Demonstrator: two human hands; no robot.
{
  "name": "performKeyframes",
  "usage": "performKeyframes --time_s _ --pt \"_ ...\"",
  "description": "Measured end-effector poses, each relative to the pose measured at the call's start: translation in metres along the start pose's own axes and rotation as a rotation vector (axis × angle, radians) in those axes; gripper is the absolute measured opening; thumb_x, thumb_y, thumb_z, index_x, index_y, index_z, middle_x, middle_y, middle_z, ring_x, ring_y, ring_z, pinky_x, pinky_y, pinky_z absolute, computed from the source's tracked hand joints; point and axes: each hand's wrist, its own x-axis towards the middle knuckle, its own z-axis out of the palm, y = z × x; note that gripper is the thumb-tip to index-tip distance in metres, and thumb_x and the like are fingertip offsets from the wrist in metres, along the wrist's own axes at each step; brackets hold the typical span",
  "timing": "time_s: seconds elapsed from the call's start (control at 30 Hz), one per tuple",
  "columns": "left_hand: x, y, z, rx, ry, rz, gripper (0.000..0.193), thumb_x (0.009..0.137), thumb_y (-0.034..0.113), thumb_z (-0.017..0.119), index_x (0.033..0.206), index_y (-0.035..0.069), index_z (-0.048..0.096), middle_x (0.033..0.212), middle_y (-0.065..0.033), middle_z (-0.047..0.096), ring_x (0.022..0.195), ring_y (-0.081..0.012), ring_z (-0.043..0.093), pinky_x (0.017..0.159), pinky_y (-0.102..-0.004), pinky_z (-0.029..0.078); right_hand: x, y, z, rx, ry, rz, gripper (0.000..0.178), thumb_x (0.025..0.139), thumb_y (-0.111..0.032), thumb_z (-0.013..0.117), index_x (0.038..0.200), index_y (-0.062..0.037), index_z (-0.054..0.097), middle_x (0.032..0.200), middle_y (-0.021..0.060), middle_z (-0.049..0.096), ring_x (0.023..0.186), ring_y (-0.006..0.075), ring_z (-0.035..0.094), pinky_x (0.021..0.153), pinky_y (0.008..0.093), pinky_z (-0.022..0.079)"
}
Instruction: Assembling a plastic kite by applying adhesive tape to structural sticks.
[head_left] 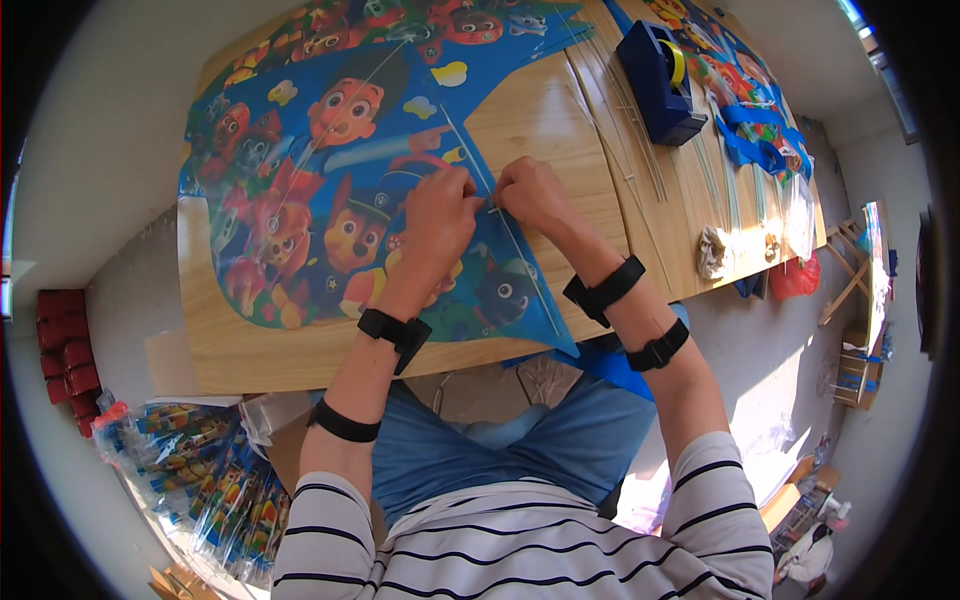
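A blue kite sheet [330, 170] printed with cartoon puppies and a child's face lies spread over the wooden table. Along its right side runs a thin pale rod [524, 256], slanting down toward the near corner. My left hand [440, 222] is closed above the sheet, fingers pinched beside the rod; what they hold is too small to make out. Opposite it, my right hand [537, 198] pinches the rod near its middle, where a small pale fitting [494, 210] shows. The fingertips of both hands nearly meet.
A dark blue tape dispenser [660, 85] stands at the far right of the wooden table [560, 130], among several loose thin rods [630, 170]. Beyond lie blue straps [752, 140] and another printed sheet [725, 75]. Plastic-wrapped printed goods [215, 470] sit at lower left.
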Motion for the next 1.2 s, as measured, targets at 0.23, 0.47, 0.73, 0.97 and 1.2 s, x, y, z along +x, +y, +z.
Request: performKeyframes --time_s 0.23,0.47,0.73,0.97,1.2 --pt "0.004 0.001 0.01 0.181 0.017 0.011 0.019 0.072 0.014 0.073 0.075 0.007 0.056 0.078 -0.007 0.062 0.08 -0.0295 0.059 0.065 -0.0429 0.038 0.0 0.005 0.003 -0.032 0.042 -0.008 0.015 0.069 -0.012 0.065 0.076 0.0003 0.07 0.083 0.024 0.067 0.084 0.0404 0.065 0.073 0.0457 0.053" --pt "0.003 0.001 0.009 0.205 0.009 -0.01 0.022 0.071 0.016 0.076 0.074 0.009 0.055 0.077 -0.005 0.061 0.081 -0.0277 0.059 0.067 -0.0422 0.037 -0.002 0.004 -0.02 0.503 -0.217 0.349 0.017 0.07 -0.007 0.076 0.066 0.0047 0.065 0.063 0.0159 0.065 0.054 0.0256 0.064 0.047 0.0367 0.05" --pt "0.004 0.001 0.009 0.205 0.007 -0.008 0.024 0.069 0.017 0.078 0.074 0.009 0.056 0.076 -0.0048 0.061 0.08 -0.0278 0.059 0.066 -0.0425 0.038 -0.003 0.001 -0.026 0.209 0.027 0.113 0.019 0.069 -0.013 0.079 0.074 0.0 0.065 0.073 0.0174 0.068 0.068 0.0299 0.067 0.06 0.0398 0.053" --pt "0.004 0.001 0.011 0.2 0.028 0.008 0.023 0.068 0.015 0.077 0.073 0.009 0.056 0.074 -0.0047 0.06 0.077 -0.0261 0.059 0.063 -0.0408 0.039 -0.004 0.005 0.0 -0.076 0.182 -0.039 0.012 0.07 -0.011 0.064 0.078 -0.0017 0.067 0.086 0.0202 0.068 0.083 0.038 0.065 0.07 0.0461 0.052" --pt "0.014 -0.006 0.012 0.162 -0.04 -0.135 0.02 0.064 0.02 0.075 0.07 0.008 0.06 0.07 -0.0057 0.063 0.069 -0.0259 0.061 0.059 -0.0407 0.037 -0.005 0.002 0.006 -0.101 0.241 -0.092 0.009 0.069 -0.007 0.06 0.071 0.0009 0.062 0.081 0.0231 0.065 0.081 0.0416 0.063 0.069 0.0503 0.05"
